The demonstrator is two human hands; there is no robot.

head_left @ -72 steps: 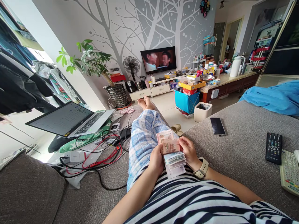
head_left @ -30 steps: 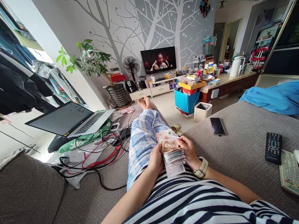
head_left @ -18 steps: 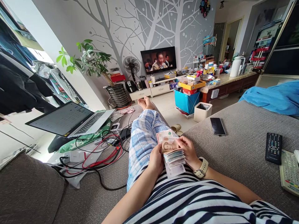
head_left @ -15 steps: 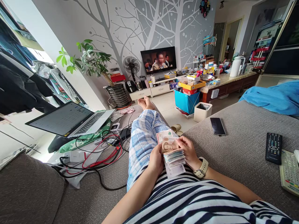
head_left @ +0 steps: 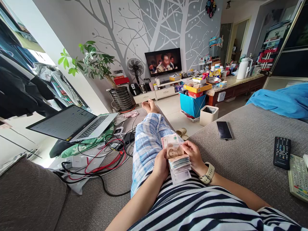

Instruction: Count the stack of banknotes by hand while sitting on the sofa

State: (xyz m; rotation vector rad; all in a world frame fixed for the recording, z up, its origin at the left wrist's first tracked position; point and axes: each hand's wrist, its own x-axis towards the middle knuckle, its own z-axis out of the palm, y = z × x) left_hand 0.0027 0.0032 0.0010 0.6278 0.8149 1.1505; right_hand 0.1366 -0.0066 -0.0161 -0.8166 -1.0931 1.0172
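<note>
I sit on a grey sofa with my legs in blue plaid trousers stretched out ahead. Both hands hold a stack of banknotes [head_left: 179,160] over my lap. My left hand [head_left: 160,165] is closed around the stack's left edge, thumb on the top note. My right hand [head_left: 196,157], with a pale wristwatch [head_left: 208,175], grips the right side, its fingers curled on a brownish note at the top. A few loose notes [head_left: 169,139] lie on my thigh just beyond the stack.
An open laptop [head_left: 72,123] rests on a green cushion to my left, beside tangled red and black cables [head_left: 106,158]. To my right lie a black phone [head_left: 224,130], a black remote [head_left: 282,152], a pale remote [head_left: 298,178]. A blue blanket [head_left: 281,99] and television [head_left: 163,61] lie beyond.
The top note with the large numeral has gone from the stack; a brownish portrait note is on top now. Both hands stay in place over my lap. The television picture has changed.
</note>
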